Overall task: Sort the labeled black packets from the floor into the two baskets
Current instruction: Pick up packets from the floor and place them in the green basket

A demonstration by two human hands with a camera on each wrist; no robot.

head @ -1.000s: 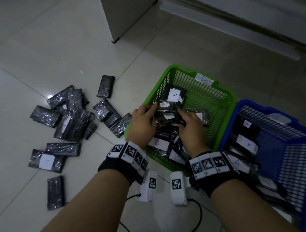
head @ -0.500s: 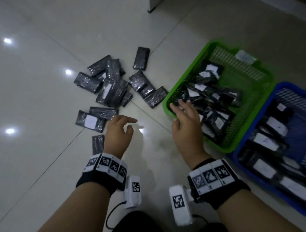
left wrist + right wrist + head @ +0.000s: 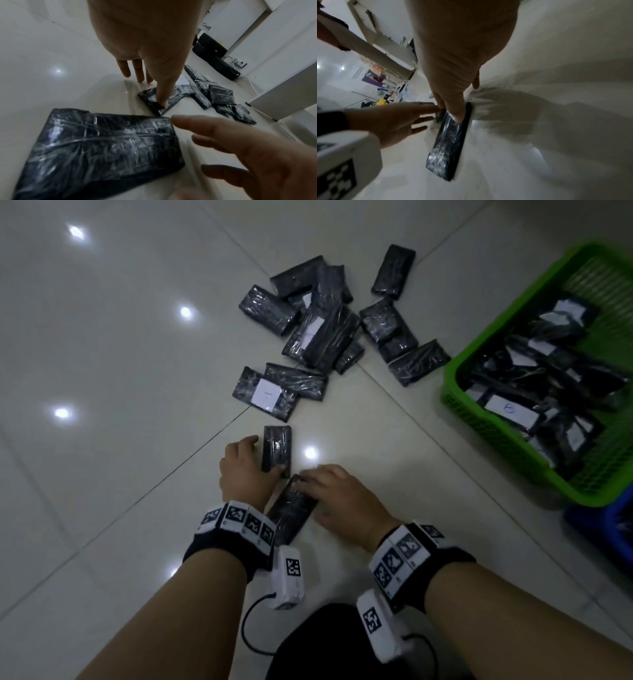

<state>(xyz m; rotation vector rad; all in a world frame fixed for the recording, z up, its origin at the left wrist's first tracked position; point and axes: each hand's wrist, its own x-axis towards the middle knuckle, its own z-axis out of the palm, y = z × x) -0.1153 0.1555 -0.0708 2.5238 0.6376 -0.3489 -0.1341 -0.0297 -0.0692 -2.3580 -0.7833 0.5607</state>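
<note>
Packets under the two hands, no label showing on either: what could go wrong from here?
1. The near packet under the right hand and the far packet at the left hand show only shiny wrap, so either could land in the wrong basket unless flipped first.
2. The hands touch the packets with fairly straight fingers on smooth tile, so the packets may slide rather than lift.
3. The green basket is already piled with packets; another could slide off.

dim; lamp glare on floor (image 3: 102, 371); wrist views blurred, edge-warped
</note>
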